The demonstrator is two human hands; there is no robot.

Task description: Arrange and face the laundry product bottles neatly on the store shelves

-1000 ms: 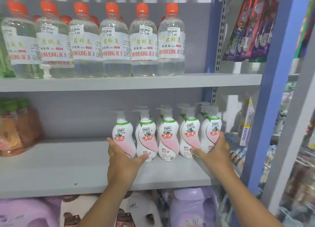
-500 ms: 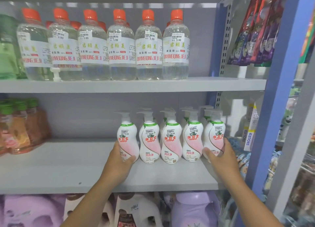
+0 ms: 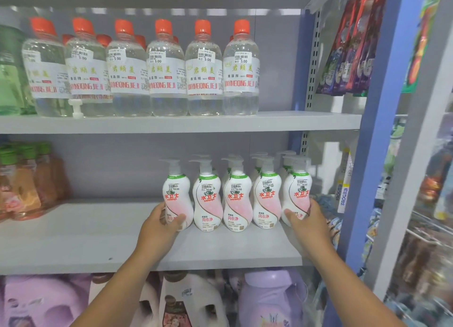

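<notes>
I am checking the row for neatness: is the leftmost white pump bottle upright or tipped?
Upright. The leftmost pump bottle stands on the middle shelf, pump on top, label forward, with the left hand gripping its lower body.

The pump bottles (image 3: 236, 199) in the middle of the frame are made of white plastic, smooth and slightly glossy, with printed labels. The clear bottles (image 3: 166, 81) in the upper part are of transparent plastic, closed with matt orange caps (image 3: 163, 27), and paper labels are stuck on them. The shelf board (image 3: 73, 238) is seen as grey painted metal, matt and smooth. Glossy foil packets (image 3: 348, 52) hang at the upper right.
</notes>
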